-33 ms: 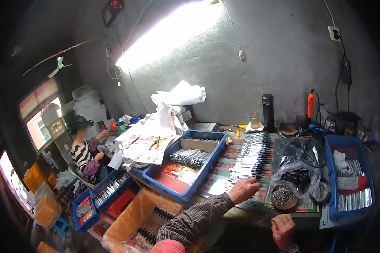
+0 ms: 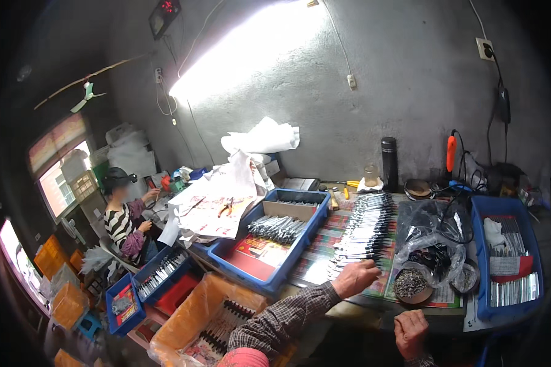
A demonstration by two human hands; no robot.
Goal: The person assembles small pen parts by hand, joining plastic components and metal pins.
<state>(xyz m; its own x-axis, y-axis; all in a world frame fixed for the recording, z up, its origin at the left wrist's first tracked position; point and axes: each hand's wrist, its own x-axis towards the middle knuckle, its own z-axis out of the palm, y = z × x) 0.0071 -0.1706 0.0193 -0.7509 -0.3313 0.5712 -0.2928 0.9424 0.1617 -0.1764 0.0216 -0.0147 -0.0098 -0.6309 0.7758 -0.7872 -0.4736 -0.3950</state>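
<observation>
My left hand [image 2: 356, 278] reaches across from the lower left, fingers bent together at the near end of a long row of slender black-and-white pen-like pieces [image 2: 364, 229]. Whatever its fingertips hold, if anything, is too small to make out. Just in front of the table edge, my right hand [image 2: 411, 334] is curled closed, its fingertips turned out of sight. A round bowl of small metal parts [image 2: 411, 285] lies between the two hands and the clear plastic bag of black parts [image 2: 433, 260]. The row rests on a patterned printed sheet [image 2: 312, 266].
Left of the row stands a blue tray [image 2: 274, 282] with bundled slender pieces; below it, an orange lined crate [image 2: 171, 327]. A second blue tray [image 2: 480, 306] is at right. A black bottle [image 2: 389, 164] stands by the wall. Another person [image 2: 125, 214] works at far left.
</observation>
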